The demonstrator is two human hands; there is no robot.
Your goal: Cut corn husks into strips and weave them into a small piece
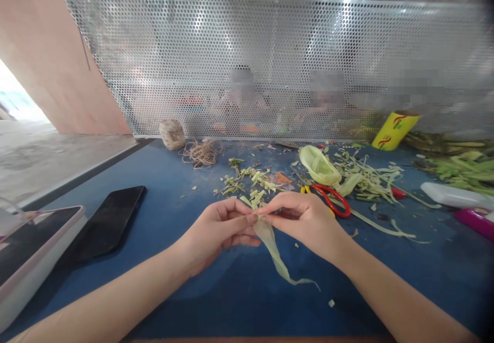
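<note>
Over the blue table [162,214] my left hand [219,227] and my right hand [299,217] meet fingertip to fingertip. Both pinch the top of a pale green leaf strip [276,253], which hangs down between them and curls onto the table. Small folded strip ends [254,199] stick up just above my fingers. Red-handled scissors [332,199] lie right behind my right hand.
Cut leaf scraps [363,178] and a pale leaf bundle [318,165] litter the table's middle. A twine ball [172,133] and loose twine [201,152] sit by a perforated metal screen [270,60]. A black phone [106,222] lies left. People sit beyond the screen.
</note>
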